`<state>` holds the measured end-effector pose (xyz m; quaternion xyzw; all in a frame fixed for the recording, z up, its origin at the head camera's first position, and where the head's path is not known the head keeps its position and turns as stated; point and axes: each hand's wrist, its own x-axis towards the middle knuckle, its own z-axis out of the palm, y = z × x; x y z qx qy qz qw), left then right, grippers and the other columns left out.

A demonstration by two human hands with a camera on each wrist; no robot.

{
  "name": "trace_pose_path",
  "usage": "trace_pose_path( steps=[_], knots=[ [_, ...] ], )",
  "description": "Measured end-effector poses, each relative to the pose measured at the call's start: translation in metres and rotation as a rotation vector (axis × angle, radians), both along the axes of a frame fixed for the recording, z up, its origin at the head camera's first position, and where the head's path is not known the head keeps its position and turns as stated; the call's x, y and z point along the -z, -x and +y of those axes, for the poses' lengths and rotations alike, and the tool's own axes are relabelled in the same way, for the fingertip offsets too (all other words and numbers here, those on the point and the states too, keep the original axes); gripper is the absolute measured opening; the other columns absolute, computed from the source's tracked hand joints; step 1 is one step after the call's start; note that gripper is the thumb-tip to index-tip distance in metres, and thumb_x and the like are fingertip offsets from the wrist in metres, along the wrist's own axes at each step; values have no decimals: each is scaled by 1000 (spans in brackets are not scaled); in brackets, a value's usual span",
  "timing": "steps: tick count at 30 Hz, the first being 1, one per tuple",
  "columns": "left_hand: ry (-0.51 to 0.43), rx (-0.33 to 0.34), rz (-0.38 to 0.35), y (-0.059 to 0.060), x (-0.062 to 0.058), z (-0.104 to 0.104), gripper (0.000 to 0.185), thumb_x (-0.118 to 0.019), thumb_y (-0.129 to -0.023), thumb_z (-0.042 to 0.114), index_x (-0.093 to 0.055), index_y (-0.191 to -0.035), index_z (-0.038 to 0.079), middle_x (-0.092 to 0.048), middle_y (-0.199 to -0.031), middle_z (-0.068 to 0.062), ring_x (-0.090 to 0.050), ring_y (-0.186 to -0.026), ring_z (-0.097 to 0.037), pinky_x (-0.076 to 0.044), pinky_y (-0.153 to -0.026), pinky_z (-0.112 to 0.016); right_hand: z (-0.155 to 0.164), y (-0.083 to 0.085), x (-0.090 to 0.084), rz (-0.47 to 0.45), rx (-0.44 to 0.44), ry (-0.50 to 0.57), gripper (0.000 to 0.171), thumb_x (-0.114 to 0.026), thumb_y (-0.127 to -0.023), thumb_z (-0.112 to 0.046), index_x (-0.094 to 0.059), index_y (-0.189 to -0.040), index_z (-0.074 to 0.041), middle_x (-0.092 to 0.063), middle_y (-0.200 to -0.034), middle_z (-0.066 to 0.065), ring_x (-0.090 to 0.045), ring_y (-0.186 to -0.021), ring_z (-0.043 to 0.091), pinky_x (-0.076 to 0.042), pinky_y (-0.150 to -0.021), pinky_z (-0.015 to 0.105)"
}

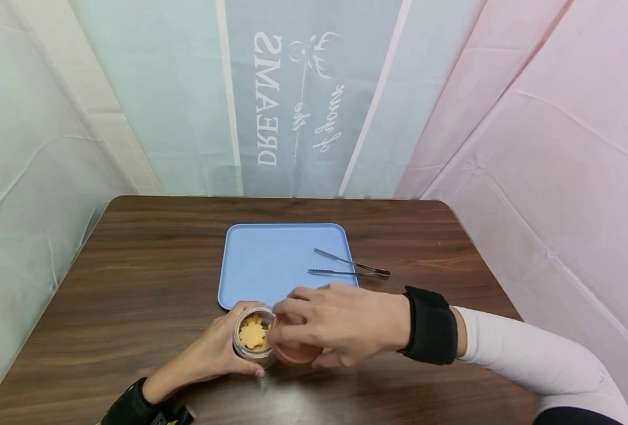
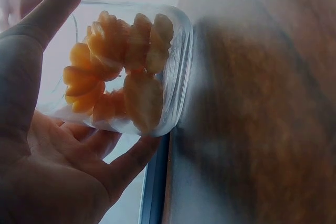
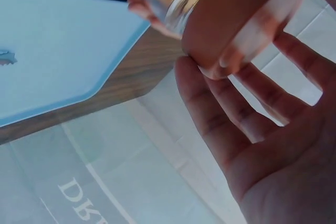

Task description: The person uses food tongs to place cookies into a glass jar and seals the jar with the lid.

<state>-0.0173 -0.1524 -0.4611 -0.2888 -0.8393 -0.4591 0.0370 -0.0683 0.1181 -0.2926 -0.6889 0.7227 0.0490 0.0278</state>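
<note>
My left hand wraps around a clear glass jar at the tray's near edge. Several yellow-orange flower-shaped pieces lie inside the jar, seen through its wall in the left wrist view. In my right hand is a reddish-brown round lid, gripped by its rim between fingers and thumb. The lid is off to the right of the jar's mouth, tilted, its edge right at the jar's rim. From the right wrist view, the lid overlaps the glass rim.
Behind the hands a light blue tray lies on the dark wooden table. Metal tongs rest with their tips over the tray's right side and their bent end on the table. Curtains hang around the table's back and sides.
</note>
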Motion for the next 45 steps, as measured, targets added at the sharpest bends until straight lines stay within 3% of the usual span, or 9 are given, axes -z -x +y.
trace_pose_path(
  steps=[9,18,23,27,37,45],
  knots=[
    [15,-13,-35,-2,0,-1,102,-104,-63,32,-46,-144,8,-67,-126,-4,-64,-105,-8,-57,-84,-31,-25,18,14,4,46,3,78,-85,-86,-51,-50,-152,-28,-53,-146,1,-56,-124,17,-60,-75,28],
    [-1,-8,-61,-2,0,1,98,-103,-64,34,-46,-141,10,-67,-122,-2,-66,-103,-9,-58,-83,-31,-40,20,27,-2,53,-8,79,-81,-87,-57,-48,-154,-29,-53,-145,-1,-57,-119,14,-58,-68,25],
    [-24,11,-63,-2,1,-1,108,-103,-66,33,-41,-151,10,-64,-132,-7,-65,-109,-11,-58,-86,-32,-49,18,30,5,54,10,78,-78,-88,-63,-50,-152,-28,-54,-143,0,-59,-114,14,-57,-70,25],
    [-39,18,-71,-2,0,-1,111,-103,-66,33,-39,-154,10,-62,-139,-10,-64,-113,-11,-58,-89,-33,-54,15,33,28,74,8,79,-74,-89,-68,-52,-153,-27,-58,-136,-1,-60,-108,12,-57,-68,25],
    [-36,-26,-106,-3,0,0,97,-103,-64,38,-49,-141,13,-63,-127,-1,-64,-106,-9,-58,-86,-31,-62,11,40,93,104,56,78,-64,-87,-81,-60,-139,-22,-60,-113,-2,-58,-89,10,-54,-61,24],
    [3,-65,-52,-5,2,1,107,-104,-62,39,-45,-145,6,-70,-123,-5,-68,-103,-9,-60,-83,-32,-68,7,45,116,194,65,68,-64,-88,-79,-62,-122,-20,-56,-97,-5,-51,-69,7,-44,-52,21]
  ],
)
